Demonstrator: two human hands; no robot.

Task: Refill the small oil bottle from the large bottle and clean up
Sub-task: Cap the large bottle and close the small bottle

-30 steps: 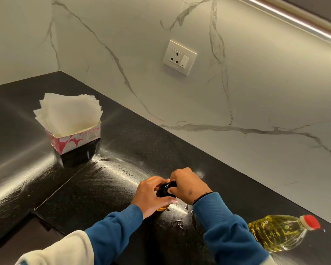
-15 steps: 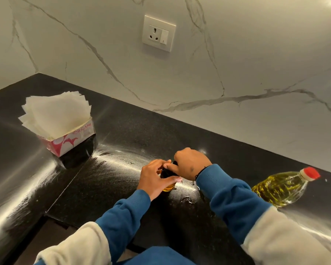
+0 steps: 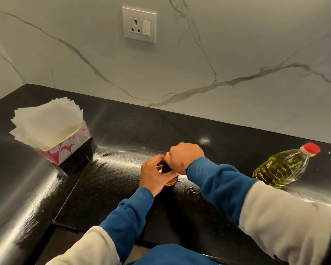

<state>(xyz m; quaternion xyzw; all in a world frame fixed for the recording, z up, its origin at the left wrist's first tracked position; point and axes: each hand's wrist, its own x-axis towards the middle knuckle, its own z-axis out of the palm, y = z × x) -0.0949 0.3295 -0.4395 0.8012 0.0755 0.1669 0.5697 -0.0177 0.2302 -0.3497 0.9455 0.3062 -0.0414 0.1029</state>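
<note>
Black stone counter [image 3: 122, 131] meets a veined marble wall. On it the small oil bottle [image 3: 169, 174] stands upright, long axis vertical, near the front edge. The left hand [image 3: 155, 175] wraps its amber body; the right hand [image 3: 183, 156] curls over its dark top from above. Well to the right, the large bottle [image 3: 281, 167] stands red cap up, apart from both hands.

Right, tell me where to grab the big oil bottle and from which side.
Grip the large bottle round its wide body, coming from the near side with the right hand. It stands capped beside that arm; the body is broad and full, while the narrow neck under the red cap probably gives less control of the weight.
</note>
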